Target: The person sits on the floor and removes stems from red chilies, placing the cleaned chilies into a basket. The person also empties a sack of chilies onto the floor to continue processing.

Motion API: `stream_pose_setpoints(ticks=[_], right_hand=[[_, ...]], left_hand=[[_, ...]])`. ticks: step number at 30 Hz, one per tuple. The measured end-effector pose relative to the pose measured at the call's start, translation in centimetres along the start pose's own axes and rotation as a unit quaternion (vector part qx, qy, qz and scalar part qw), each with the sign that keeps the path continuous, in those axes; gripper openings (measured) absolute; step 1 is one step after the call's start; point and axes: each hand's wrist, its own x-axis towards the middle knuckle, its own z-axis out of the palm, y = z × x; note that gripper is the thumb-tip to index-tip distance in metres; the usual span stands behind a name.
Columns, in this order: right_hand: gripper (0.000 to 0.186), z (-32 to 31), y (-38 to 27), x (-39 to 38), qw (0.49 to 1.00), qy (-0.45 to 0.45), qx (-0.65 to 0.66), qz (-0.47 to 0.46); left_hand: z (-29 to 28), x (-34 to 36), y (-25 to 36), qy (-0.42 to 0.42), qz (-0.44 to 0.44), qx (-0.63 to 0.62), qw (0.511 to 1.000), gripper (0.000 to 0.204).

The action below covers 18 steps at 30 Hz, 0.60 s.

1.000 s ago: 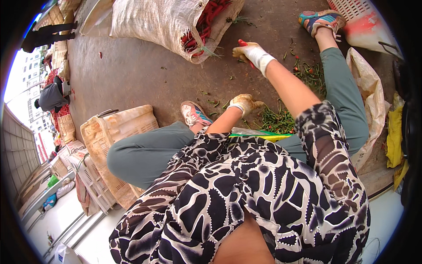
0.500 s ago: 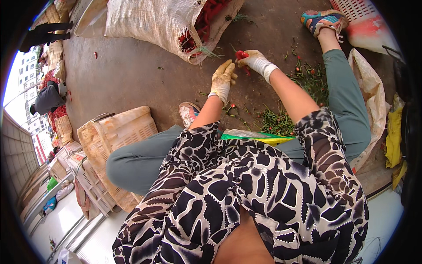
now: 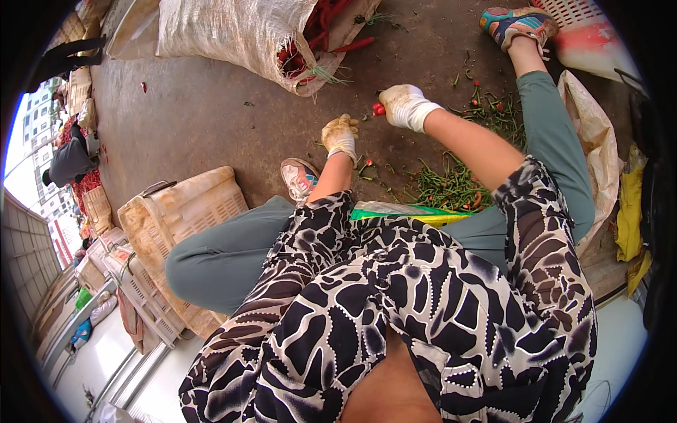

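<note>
My right hand (image 3: 409, 107), in a whitish work glove, is closed round a red chili pepper (image 3: 379, 109); only its red end shows beyond the fingers. Left of it and slightly nearer, my gloved left hand (image 3: 340, 135) has its fingers curled in, and whatever they may hold is hidden. The two hands are apart, above the brown floor. Beyond them lies a white woven sack (image 3: 218, 35) on its side, with red chili peppers (image 3: 293, 60) in its mouth. One long red chili pepper (image 3: 354, 45) sticks out at the opening.
Green stems (image 3: 448, 185) lie heaped between my legs, with more scattered farther right. A green and yellow bag (image 3: 412, 213) is before my lap. Worn plastic crates (image 3: 194, 211) stand at left, a red-and-white basket (image 3: 589, 42) at far right. Another person (image 3: 70, 163) bends at far left.
My hands have drawn apart: the left came nearer and curled its fingers, the right shifted slightly right with red chili pepper. A long red chili pepper now shows at the sack's mouth.
</note>
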Motion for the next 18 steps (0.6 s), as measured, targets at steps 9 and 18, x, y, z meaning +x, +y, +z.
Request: stream_pose_setpoints(ticks=[9, 18], right_hand=[[0.014, -5.6, 0.7, 12.1, 0.927, 0.373, 0.030, -0.023], [0.033, 2.2, 3.3, 2.2, 0.501, 0.058, 0.863, -0.031]], left_hand=[[1.0, -0.9, 4.1, -0.225, -0.078, 0.020, 0.971, 0.038], [0.3, 1.1, 7.6, -0.307, -0.031, -0.062, 0.949, 0.038]])
